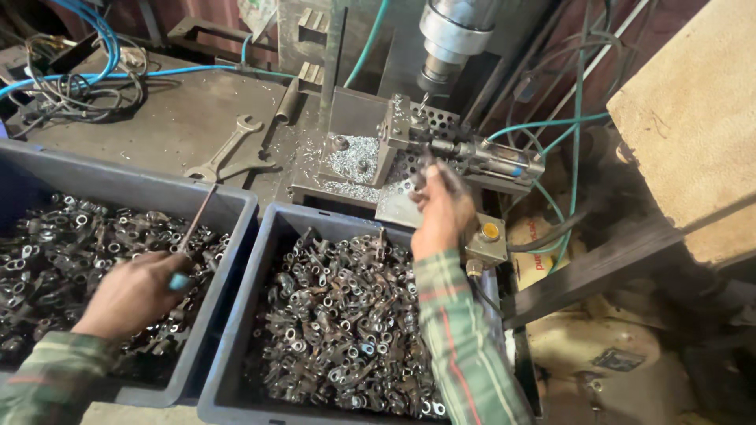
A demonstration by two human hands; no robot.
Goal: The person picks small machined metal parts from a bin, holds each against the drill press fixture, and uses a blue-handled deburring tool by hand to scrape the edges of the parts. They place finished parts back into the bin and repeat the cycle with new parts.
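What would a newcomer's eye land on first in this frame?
Two dark bins heaped with small metal parts fill the lower left. Above them, the right hand reaches to the fixture under the drill spindle, while the left hand holds a thin rod over the left bin.

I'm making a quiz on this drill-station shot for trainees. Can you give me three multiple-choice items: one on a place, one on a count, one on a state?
1. Where does the open-ended wrench lie?
A. on the metal table behind the bins
B. inside the right bin
C. on the floor

2. How many dark bins of metal parts stand in front of the person?
A. one
B. two
C. four

3. What is the left hand doing?
A. resting flat and empty
B. gripping a thin rod
C. pressing the yellow button

Answers: 1 A, it lies flat on the table; 2 B, left bin and right bin; 3 B, the rod rises from its fist.
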